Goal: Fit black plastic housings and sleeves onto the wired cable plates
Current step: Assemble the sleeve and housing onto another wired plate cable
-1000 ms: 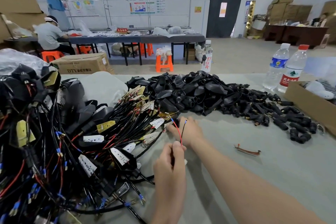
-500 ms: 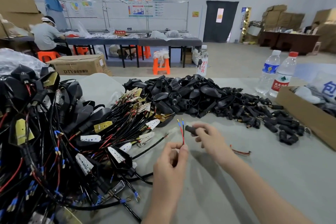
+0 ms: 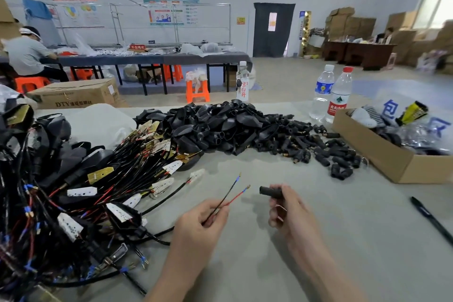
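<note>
Heaps of wired cable plates (image 3: 73, 193) are piled in a tangle at the left of the frame, on the grey table (image 3: 318, 252). Right of the tangle, at lower centre, a pair of leads (image 3: 234, 197), one black and one red, is pinched by the left hand (image 3: 203, 218) between thumb and curled fingers. The leads run up and to the right from the pinch, and their tips are splayed slightly apart. Which plate they belong to cannot be told.

Just right of the tips, with a small gap between, a black sleeve (image 3: 269, 191) is gripped at its right end by the thumb and fingertips of the right hand (image 3: 288, 213). Its long axis lies nearly level across the frame, and its open left end faces the lead tips. The two axes are not quite in line, the leads being tilted upward. It is judged that the tips are to be closed together and lowered to the bore before threading.

Above the hands, loose black housings (image 3: 220, 127) are heaped at centre, with spare sleeves (image 3: 328, 154) scattered to their right. Two water bottles (image 3: 323, 91) are set at upper right. At the right edge, striped fabric, plastic bags and a yellow-and-black packet are held in an open cardboard box (image 3: 382, 159).
</note>
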A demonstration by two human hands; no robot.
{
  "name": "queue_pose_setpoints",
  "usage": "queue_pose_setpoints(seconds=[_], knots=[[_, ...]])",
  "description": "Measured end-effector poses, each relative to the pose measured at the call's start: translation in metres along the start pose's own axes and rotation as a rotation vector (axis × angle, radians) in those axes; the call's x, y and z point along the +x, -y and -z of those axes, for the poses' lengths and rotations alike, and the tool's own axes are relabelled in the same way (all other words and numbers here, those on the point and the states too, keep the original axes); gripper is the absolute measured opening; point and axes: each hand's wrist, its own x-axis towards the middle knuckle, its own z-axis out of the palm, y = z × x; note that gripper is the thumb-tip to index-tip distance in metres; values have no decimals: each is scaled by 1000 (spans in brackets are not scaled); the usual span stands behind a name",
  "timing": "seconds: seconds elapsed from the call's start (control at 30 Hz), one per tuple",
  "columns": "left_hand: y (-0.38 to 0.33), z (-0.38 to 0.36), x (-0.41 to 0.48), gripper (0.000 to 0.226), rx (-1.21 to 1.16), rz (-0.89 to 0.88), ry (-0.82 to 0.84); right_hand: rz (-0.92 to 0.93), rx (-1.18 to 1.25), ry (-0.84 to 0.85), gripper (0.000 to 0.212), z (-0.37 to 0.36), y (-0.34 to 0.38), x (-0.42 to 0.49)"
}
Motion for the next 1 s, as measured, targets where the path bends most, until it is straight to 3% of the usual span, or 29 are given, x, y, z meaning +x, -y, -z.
queue_pose_setpoints(seconds=[0.07, 0.17, 0.27, 0.47, 1.0], knots=[[1, 0, -1, 9, 53, -20, 8, 12, -6, 1, 33, 0, 1, 2], [3, -1, -1, 29, 159, -47, 24, 12, -22, 11, 38, -1, 2, 2], [3, -3, -1, 35, 181, -34, -3, 3, -31, 45, 42, -3, 1, 1], [3, -4, -1, 13, 270, -83, -23, 18, -66, 69, 39, -5, 0, -3], [10, -3, 0, 23, 286, -59, -34, 49, -124, 70, 38, -4, 4, -8]])
